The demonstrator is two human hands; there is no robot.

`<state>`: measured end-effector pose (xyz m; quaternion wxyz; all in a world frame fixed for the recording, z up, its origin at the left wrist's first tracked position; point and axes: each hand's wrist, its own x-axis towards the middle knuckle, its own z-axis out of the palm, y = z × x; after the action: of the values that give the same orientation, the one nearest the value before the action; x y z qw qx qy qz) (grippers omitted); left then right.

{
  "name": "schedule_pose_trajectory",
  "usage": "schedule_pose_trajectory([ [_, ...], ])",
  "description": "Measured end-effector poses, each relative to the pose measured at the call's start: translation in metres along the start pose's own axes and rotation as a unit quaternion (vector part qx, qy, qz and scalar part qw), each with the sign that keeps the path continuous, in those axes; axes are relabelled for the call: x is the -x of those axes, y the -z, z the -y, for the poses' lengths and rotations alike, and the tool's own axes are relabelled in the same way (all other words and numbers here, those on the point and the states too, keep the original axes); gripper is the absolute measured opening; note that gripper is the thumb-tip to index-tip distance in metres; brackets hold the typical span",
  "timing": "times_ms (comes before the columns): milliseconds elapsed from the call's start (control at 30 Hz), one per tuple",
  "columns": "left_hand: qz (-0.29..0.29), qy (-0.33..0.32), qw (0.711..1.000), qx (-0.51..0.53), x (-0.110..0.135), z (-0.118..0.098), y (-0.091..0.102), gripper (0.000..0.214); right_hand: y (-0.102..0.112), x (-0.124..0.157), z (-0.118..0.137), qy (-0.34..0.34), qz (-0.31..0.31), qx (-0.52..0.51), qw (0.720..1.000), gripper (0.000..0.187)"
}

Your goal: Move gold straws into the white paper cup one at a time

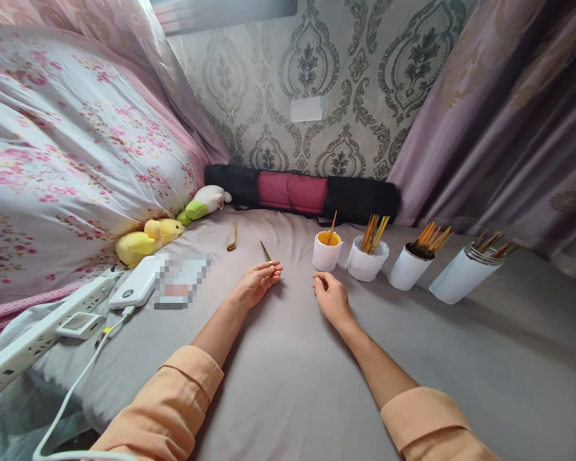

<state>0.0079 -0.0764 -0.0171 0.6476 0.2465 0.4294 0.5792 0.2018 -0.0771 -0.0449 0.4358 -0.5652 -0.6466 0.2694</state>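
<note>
My left hand (259,282) pinches a thin, pointed, dark and gold stick (265,251) between thumb and fingers, its tip aimed up and away. My right hand (330,296) rests loosely curled on the bed, with no object showing in it. Just beyond it stands a white-wrapped cup (326,253) with a yellow inside and one stick in it. To its right, a wider white cup (367,257), a white-wrapped can (409,267) and a white-wrapped jar (463,275) hold bundles of thin sticks. Some gold sticks (232,237) lie on the sheet beyond my left hand.
A white power bank (133,282), a blurred flat object (182,282), a power strip (43,326) and a white cable (72,387) lie on the left. Plush toys (150,240) sit by floral bedding. A black and red roll (297,192) lies along the wall.
</note>
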Motion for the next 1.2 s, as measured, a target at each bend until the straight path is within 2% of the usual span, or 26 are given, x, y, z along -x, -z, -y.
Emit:
schedule_pose_trajectory([
  [333,0.019,-0.024,0.999,-0.028,0.018,0.014,-0.009,0.017,0.001,0.0,0.0,0.004,0.008,-0.003,1.0,0.029],
  [700,0.025,-0.085,0.989,-0.119,0.033,0.029,-0.014,0.026,0.004,0.002,0.006,-0.006,0.033,-0.057,0.998,0.032],
  [967,-0.003,-0.143,0.967,-0.213,0.046,0.033,-0.023,0.02,0.005,0.001,0.007,-0.016,0.042,-0.09,0.995,0.035],
  [1200,-0.019,-0.207,0.932,-0.296,0.046,0.037,-0.021,0.016,0.006,0.002,0.007,-0.017,0.051,-0.108,0.993,0.036],
])
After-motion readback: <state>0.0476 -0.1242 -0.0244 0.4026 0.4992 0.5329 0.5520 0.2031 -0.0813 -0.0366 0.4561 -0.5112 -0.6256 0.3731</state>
